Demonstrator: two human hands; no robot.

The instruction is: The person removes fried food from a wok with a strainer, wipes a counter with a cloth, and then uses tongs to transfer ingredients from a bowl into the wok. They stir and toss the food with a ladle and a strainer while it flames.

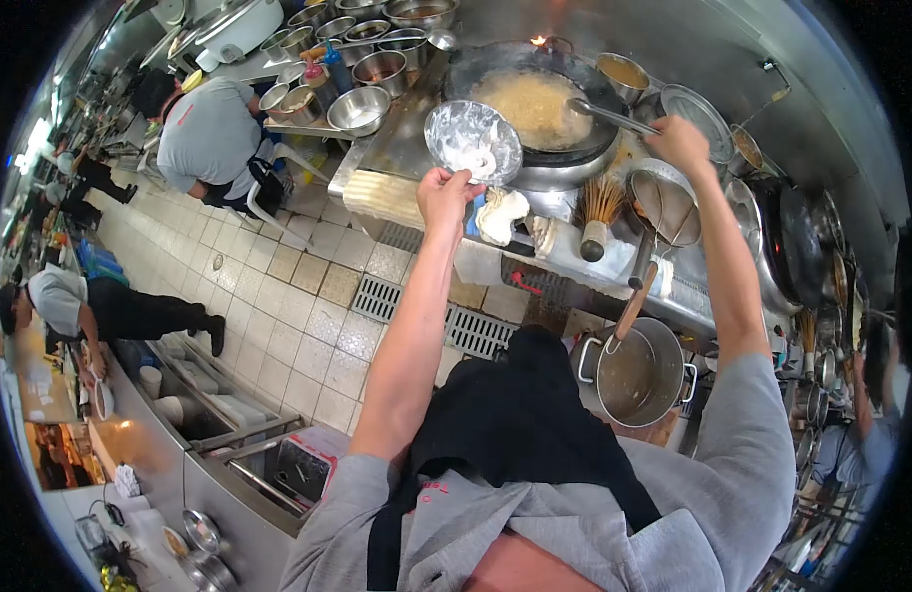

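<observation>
My left hand (446, 202) grips the rim of a metal bowl (451, 128) coated inside with a white substance, tilted near the wok's left edge. Fingers of my right hand (681, 145) are wrapped round the handle of a metal ladle (619, 118), whose head rests in the wok. Light brown, bubbling liquid (535, 104) fills the middle of the dark wok (466, 74). A crumpled white cloth (502, 216) lies just below the bowl.
A bamboo brush (599, 207) and a strainer (665, 202) are at the stove's front edge. Below stands a pot of liquid (639, 375). Metal containers (380, 71) crowd the upper left. One person (211, 133) sits at left; another (61, 301) bends over a counter.
</observation>
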